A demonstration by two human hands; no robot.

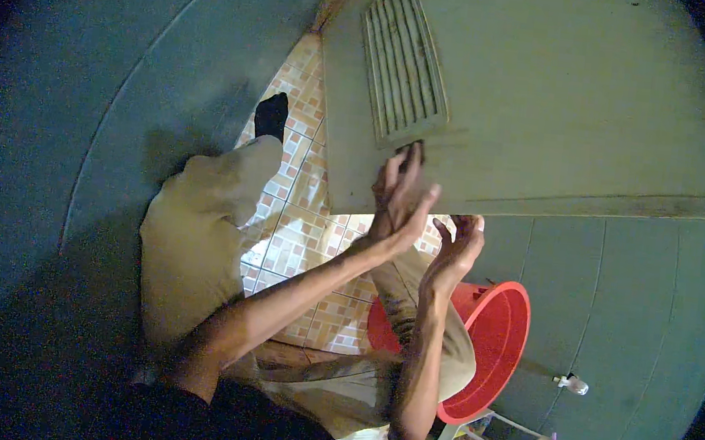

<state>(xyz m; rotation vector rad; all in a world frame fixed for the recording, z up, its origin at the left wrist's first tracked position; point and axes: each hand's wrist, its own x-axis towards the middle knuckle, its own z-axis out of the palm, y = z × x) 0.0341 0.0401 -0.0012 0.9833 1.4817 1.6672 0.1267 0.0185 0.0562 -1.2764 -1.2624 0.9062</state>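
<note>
Green walls (pixel 634 290) and a patterned tile floor (pixel 291 240) are seen around an olive door (pixel 568 96). The left hand (pixel 405 204) is held nearer the louvred vent (pixel 406 60), which is set just beyond its fingertips, slats running lengthwise away from them. Its fingers are loosely spread and blurred; whether the dark patch (pixel 412 152) there is something gripped cannot be told. The right hand (pixel 453 259) is held near the door's edge, half curled, nothing seen in it. Farther out, a red tub (pixel 506 345) is placed beside the right knee (pixel 458 362).
</note>
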